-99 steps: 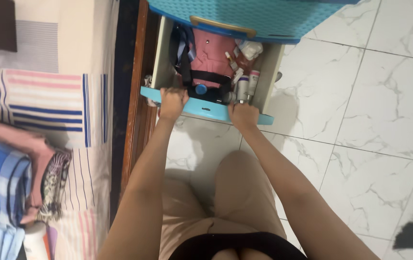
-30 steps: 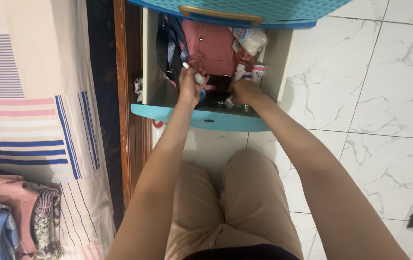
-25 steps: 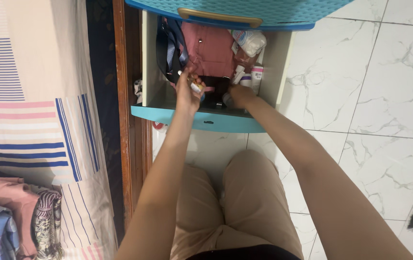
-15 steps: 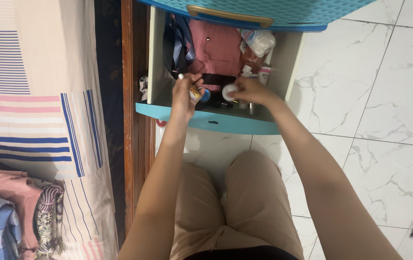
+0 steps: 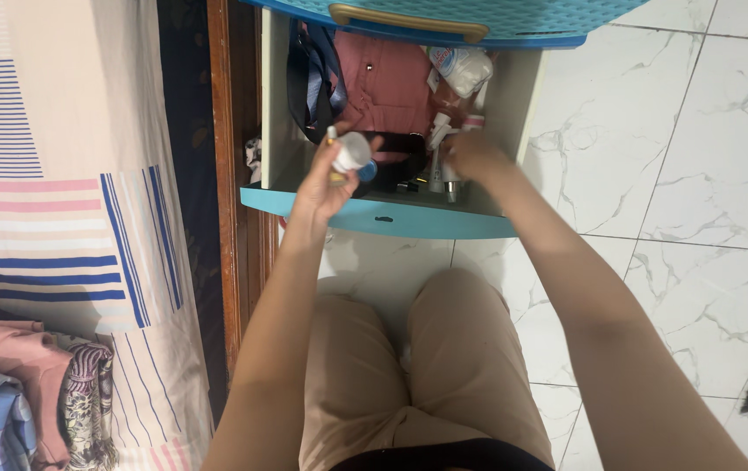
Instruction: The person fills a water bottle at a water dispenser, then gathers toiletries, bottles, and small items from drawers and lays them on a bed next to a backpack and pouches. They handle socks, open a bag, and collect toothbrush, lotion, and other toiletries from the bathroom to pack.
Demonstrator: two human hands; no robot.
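I sit facing an open pale blue drawer (image 5: 374, 216). Above its front left part, my left hand (image 5: 326, 179) is closed around a small white round jar (image 5: 353, 150) and a thin stick-like tube (image 5: 332, 136). My right hand (image 5: 472, 155) reaches into the right side of the drawer, its fingers against several upright white tubes (image 5: 442, 174). The hand is blurred, so its grip is unclear. Further back in the drawer lie a pink garment (image 5: 391, 83), a black strapped bag (image 5: 309, 87) and a white bottle (image 5: 463, 68).
Another blue drawer with a gold handle (image 5: 409, 22) overhangs the open one. A wooden bed frame (image 5: 226, 218) and a striped sheet (image 5: 86, 218) are close on the left, with folded clothes (image 5: 8, 392) at the bottom left. White marble tiles (image 5: 697, 174) lie to the right.
The white jar that my right hand held half a second ago is now in my left hand beside the thin tube. My right hand has moved right to the upright tubes.
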